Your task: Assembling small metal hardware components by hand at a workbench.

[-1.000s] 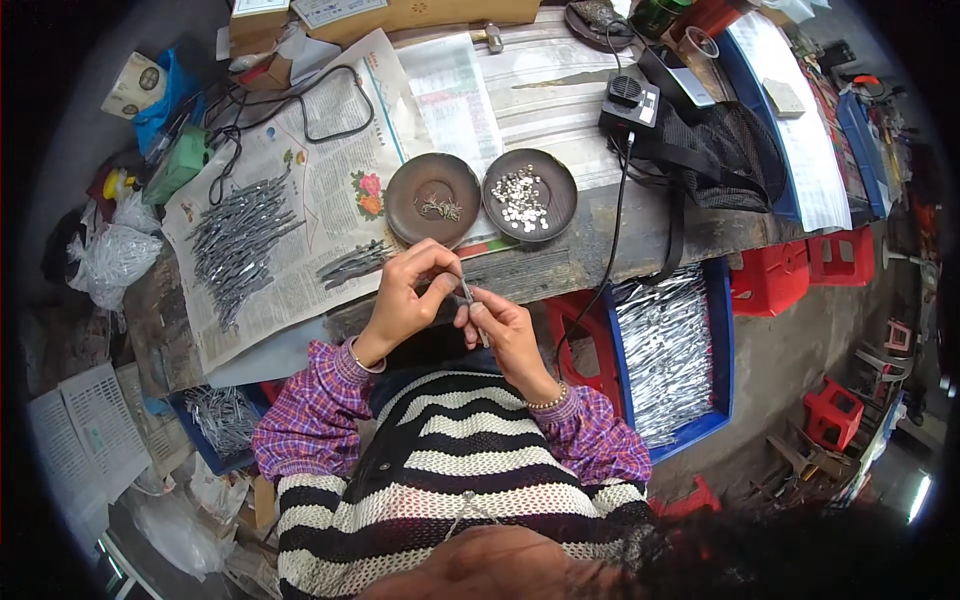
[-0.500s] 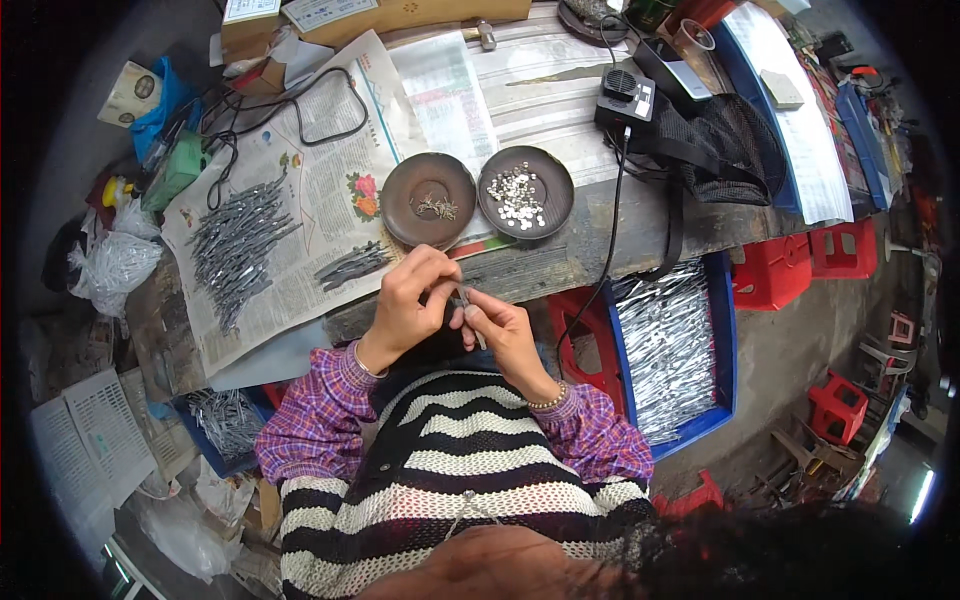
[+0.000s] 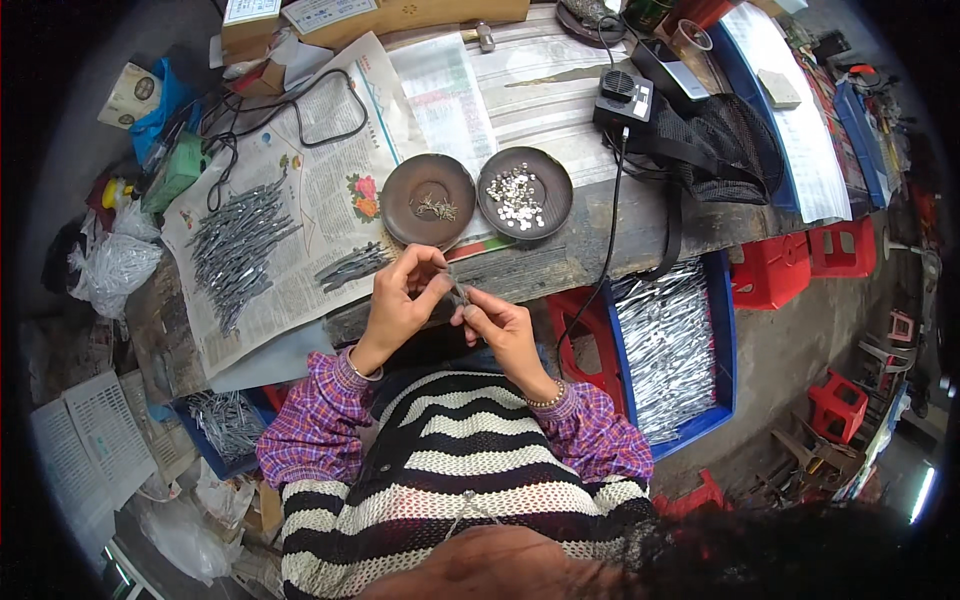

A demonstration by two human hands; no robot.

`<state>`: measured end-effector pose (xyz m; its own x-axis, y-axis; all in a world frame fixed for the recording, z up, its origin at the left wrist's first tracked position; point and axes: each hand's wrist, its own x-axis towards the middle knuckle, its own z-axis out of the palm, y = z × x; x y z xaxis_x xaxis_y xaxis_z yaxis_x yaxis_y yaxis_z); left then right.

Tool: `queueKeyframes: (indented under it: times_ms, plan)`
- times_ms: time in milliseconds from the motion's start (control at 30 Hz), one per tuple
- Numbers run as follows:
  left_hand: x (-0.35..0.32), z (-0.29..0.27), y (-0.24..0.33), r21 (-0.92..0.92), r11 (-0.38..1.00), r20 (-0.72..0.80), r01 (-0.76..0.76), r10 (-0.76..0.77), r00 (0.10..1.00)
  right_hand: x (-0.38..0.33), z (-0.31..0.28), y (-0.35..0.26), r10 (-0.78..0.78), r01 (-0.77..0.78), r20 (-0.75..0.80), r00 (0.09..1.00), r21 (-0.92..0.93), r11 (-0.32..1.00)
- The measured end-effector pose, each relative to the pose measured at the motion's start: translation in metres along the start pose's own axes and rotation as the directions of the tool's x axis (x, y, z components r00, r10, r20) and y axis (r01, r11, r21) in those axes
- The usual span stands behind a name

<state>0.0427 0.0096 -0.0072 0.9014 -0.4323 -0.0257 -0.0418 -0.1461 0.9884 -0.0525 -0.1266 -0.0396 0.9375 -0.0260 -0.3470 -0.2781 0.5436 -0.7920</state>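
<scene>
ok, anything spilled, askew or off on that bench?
Nothing spilled. Both hands, left hand and right hand, pinch a small metal part over the bench edge. The two brown dishes hold their contents. Only oddity: the newspaper overhangs the bench edge, grey metal pieces piled on it.

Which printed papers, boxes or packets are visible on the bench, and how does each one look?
Newspaper: spread flat on the bench's left half, pale with a flower picture.
Cardboard boxes: far edge, brown, with white labels.
Small packet: far left, cream, squarish.
White sheet: right, long, on a blue tray.
</scene>
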Motion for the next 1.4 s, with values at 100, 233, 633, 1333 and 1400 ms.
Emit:
queueKeyframes:
  times_ms: [100,233,633,1333,1400]
  plan:
    - [0.001,-0.005,0.002,-0.025,0.996,0.053,0.081,-0.08,0.995,-0.001,0.0,-0.002,-0.01,0.01,-0.007,1.0,-0.016,1.0]
    - [0.0,-0.009,0.0,-0.013,0.989,0.122,0.145,-0.142,0.982,-0.001,0.001,-0.001,-0.023,0.022,-0.016,1.0,-0.056,0.998]
    - [-0.004,-0.02,0.014,-0.503,0.84,0.142,0.201,-0.149,0.979,0.02,-0.042,-0.057,-0.691,0.406,0.21,0.692,-0.904,0.132]
    - [-0.011,-0.017,0.013,-0.334,0.894,0.17,0.298,-0.254,0.952,0.034,-0.041,-0.067,-0.553,0.386,-0.017,0.833,-0.698,0.603]
    - [-0.012,-0.015,0.015,-0.349,0.888,0.186,0.298,-0.246,0.951,0.026,-0.026,-0.056,-0.403,0.322,-0.047,0.914,-0.52,0.791]
